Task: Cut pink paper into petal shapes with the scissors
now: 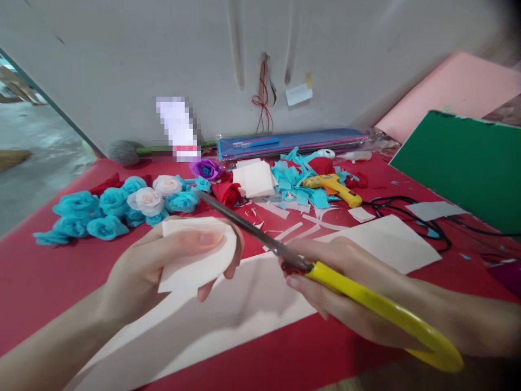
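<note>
Pinched between the thumb and fingers of my left hand [142, 266] is a piece of white paper [191, 260], its right edge rounded. It looks like a folded stack, though I cannot tell how many layers. My right hand [345, 271] grips a pair of scissors [240, 220] with yellow handles [378, 304] near the pivot. Their blades look closed and point up and left, apart from the paper's top right edge. Beneath both hands lies a long sheet of cream paper [252, 304] on the red table [285, 358].
Blue and pale pink paper roses [106, 206] lie at the left, with a purple rose [207, 169] behind. Further back are square white papers [254, 179], blue scraps [293, 174] and a yellow glue gun [334, 187]. A black cord [391, 201] runs right near a green board [459, 168].
</note>
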Motion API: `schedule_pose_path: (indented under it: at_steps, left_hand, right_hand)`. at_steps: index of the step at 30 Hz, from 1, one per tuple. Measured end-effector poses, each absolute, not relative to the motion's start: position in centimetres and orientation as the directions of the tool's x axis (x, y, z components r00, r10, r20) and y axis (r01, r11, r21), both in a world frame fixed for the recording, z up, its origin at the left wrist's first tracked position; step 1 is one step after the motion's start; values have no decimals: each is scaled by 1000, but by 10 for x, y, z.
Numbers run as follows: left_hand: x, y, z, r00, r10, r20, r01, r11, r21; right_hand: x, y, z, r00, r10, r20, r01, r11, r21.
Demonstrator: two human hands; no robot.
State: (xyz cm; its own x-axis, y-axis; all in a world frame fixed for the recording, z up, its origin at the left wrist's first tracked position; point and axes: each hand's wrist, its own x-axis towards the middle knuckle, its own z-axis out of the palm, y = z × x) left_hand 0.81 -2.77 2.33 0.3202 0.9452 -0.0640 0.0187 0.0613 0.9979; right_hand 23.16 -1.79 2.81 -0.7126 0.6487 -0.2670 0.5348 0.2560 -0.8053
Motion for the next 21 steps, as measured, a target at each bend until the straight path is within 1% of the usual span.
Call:
schedule_pose_path:
  at_steps: [1,3,4,8,11,17,21]
  left_hand:
    - [8,-28,23,343,936,-78,32,71,997]
    - [7,-26,23,316,948,-44,45,31,999]
    - [7,-25,22,322,946,-34,52,18,998]
    - [6,-22,22,349,937,24,24,-35,999]
    - [7,-22,22,348,937,41,4,-46,999]
    - [11,-25,22,317,948,20,22,-28,999]
    - [10,-25,22,351,936,-16,56,-4,998]
  right_hand:
    - [233,-18,25,-717,656,-236,509,261,-821]
    - [234,-19,19,-719,679,-148,450,292,-844]
    - [235,-19,16,-719,683,-129,438,302,-847]
    - [235,-20,9,-729,669,-147,468,329,-820]
    - [232,-22,11,-720,680,-141,491,355,-795]
    - [228,-24,18,-665,723,-190,545,296,-785]
    - [226,-24,20,-640,742,-199,561,274,-781]
